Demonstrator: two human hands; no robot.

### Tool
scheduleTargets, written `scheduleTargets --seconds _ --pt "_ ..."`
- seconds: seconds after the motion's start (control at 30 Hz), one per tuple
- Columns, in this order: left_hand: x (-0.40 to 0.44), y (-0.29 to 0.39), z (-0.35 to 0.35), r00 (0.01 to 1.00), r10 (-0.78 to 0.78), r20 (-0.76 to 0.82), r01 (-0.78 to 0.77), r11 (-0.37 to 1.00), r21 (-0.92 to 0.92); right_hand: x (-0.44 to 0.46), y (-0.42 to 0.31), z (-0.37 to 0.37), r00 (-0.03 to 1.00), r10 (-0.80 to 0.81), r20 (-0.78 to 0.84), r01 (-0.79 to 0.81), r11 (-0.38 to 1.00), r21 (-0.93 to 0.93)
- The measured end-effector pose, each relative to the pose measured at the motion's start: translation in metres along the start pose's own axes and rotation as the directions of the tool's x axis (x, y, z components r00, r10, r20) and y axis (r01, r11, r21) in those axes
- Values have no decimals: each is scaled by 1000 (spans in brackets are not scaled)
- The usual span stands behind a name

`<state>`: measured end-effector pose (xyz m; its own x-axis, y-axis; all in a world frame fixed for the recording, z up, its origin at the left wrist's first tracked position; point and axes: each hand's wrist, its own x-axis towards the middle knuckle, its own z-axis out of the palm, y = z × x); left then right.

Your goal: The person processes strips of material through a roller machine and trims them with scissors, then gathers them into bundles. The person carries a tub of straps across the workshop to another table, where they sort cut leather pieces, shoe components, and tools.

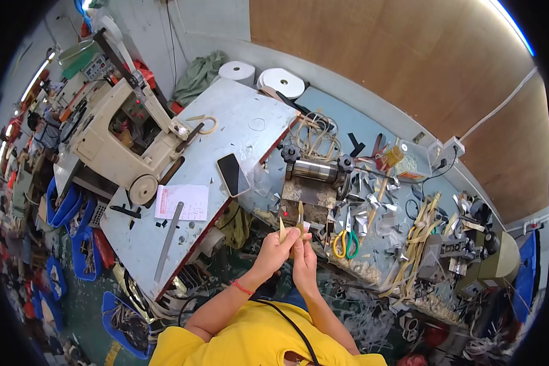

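Observation:
Both hands are close together at the front edge of the bench, in front of a small machine with a steel roller. My left hand, with a red cord at the wrist, is closed on a narrow tan strip whose end points up. My right hand is closed beside it, its fingers around the lower part of the strip. A second pale pointed end sticks up by my left thumb; whether it belongs to the same strip I cannot tell. Scissors with orange and green handles lie to the right.
On the left table are a phone, a written sheet, a steel ruler and a cream sewing machine. Tan strips and scraps litter the right bench, beside a clear box. Blue bins stand on the floor.

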<state>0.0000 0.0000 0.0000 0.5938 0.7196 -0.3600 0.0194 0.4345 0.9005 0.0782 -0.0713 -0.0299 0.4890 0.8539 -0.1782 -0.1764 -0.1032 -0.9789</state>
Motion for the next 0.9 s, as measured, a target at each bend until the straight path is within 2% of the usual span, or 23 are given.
scheduleTargets --seconds 0.07,0.1,0.17,0.23,0.37,0.4,0.5,0.53,0.73,0.83,0.9 --pt "-12 2 0 992 -98 -77 90 991 -95 -11 -2 7 997 38 -67 -43 997 -71" --pt "34 -12 15 940 260 -223 -249 966 76 30 12 -17 984 122 -133 -117 992 45" --pt "28 -7 -4 935 224 -276 -155 956 251 42 25 -20 952 270 -146 -264 963 58" --pt "27 -10 -17 951 176 -256 -104 957 270 65 36 -18 946 271 -175 -271 962 28" --pt "23 -20 -18 961 148 -233 -53 928 368 123 40 -17 963 127 -236 -136 990 -26" --pt "22 -25 -17 962 157 -222 -59 917 393 128 41 -14 946 109 -306 -128 991 -45" --pt "23 -45 -20 965 174 -197 -67 889 454 84 47 -18 966 -15 -257 -60 957 -283" --pt "26 -54 -19 963 188 -193 -79 881 466 61 48 -19 967 -31 -252 -47 954 -298" --pt "60 -83 10 967 188 -174 -91 889 450 -48 45 -31 978 122 -169 -168 943 -289" --pt "56 -77 30 982 135 -131 -98 962 257 -80 47 -36 982 150 -113 -173 956 -239" --pt "50 -84 36 982 138 -131 -104 967 234 -96 42 -39 979 189 -77 -202 956 -212"
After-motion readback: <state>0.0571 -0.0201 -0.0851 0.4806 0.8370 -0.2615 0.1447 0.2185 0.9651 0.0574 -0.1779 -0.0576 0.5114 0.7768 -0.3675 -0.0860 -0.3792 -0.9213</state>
